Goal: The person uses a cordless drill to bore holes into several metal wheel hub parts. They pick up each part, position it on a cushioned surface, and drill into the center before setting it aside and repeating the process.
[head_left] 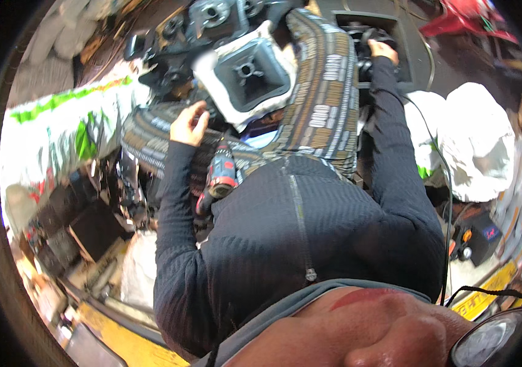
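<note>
Our head [285,333] nearest, then jacket [261,226]. Hands apart: left hand [189,125] empty, unclenched; right hand [384,52] at dark parts [363,68] in bin [404,46], grip we can't tell. Housing [247,72] between our thighs [325,104]: we judge light, stiff, maybe brittle; best held by opposite rims.

Left hand [190,125]: one. Right hand [384,52]: one. Drill [222,173]: one. Square housing [250,82]: one. Tray [406,43]: one. Zipper [299,211]: one. White bags [480,139], right side: at least two. Black parts [213,13], beyond the left hand: several; overlap and blur prevent an exact count.
</note>
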Motion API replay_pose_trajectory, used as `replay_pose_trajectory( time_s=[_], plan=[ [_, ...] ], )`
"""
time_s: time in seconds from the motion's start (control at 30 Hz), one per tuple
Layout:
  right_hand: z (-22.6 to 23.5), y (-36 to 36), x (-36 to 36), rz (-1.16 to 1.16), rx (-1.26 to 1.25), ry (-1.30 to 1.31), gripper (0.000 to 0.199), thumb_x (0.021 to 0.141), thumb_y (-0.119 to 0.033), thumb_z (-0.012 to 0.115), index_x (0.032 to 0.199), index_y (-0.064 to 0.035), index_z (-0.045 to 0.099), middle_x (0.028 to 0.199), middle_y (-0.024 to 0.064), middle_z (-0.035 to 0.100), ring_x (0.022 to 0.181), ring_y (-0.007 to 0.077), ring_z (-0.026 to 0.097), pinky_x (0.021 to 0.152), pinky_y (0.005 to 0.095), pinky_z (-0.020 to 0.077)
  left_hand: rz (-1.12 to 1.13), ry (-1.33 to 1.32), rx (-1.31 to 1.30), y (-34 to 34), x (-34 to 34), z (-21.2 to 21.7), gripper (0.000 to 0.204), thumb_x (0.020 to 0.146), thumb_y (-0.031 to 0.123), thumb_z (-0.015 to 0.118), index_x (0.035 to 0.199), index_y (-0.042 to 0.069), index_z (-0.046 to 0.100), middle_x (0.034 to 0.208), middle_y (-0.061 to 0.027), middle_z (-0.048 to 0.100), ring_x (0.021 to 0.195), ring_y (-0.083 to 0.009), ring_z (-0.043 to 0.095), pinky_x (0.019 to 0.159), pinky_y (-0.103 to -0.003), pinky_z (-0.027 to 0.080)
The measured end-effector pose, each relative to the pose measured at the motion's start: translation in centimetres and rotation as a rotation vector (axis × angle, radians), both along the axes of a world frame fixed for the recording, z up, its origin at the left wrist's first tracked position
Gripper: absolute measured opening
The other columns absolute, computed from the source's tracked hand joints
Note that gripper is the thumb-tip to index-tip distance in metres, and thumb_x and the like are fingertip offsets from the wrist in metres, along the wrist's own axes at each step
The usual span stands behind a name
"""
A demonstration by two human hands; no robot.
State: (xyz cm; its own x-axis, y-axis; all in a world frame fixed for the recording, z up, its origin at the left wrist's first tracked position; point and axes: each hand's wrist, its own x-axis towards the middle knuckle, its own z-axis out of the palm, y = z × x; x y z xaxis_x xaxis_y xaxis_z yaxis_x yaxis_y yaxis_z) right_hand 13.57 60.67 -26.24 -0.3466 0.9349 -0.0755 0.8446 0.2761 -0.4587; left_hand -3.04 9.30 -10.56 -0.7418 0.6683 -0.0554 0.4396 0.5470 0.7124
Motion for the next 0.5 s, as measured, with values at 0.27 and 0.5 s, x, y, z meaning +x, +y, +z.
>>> replay_pose_trajectory(
  time_s=[0.27, 0.5],
  plan=[
    [12.9, -17.1, -7.8, 1.179, 0.340, 0.483, 0.014, 0.080, -0.024, 0.062, 0.086, -0.0117, 0.064, 0.074, 0.0047, 0.058, 0.066, 0.0239, 0.059, 0.059, 0.0332, 0.0486, -0.358, -0.234, -0.731, -8.5, 8.5, 7.0, 0.073, 0.062, 0.025, 0.074, 0.122, 0.003, 0.041, 0.102, -0.0179, 0.050, 0.094, -0.0342, 0.055, 0.080, -0.038, 0.047],
    [9.4, -25.3, -12.6, 1.441, 0.246, -0.004, 0.020, 0.081, -0.031, 0.056, 0.084, -0.0123, 0.063, 0.083, 0.0062, 0.057, 0.076, 0.0257, 0.061, 0.063, 0.0381, 0.0490, -0.011, 0.023, -0.540, -8.5, 12.3, 4.4, 0.068, 0.061, 0.022, 0.069, 0.120, 0.001, 0.043, 0.105, -0.0162, 0.048, 0.097, -0.0345, 0.050, 0.083, -0.040, 0.044]
  ],
)
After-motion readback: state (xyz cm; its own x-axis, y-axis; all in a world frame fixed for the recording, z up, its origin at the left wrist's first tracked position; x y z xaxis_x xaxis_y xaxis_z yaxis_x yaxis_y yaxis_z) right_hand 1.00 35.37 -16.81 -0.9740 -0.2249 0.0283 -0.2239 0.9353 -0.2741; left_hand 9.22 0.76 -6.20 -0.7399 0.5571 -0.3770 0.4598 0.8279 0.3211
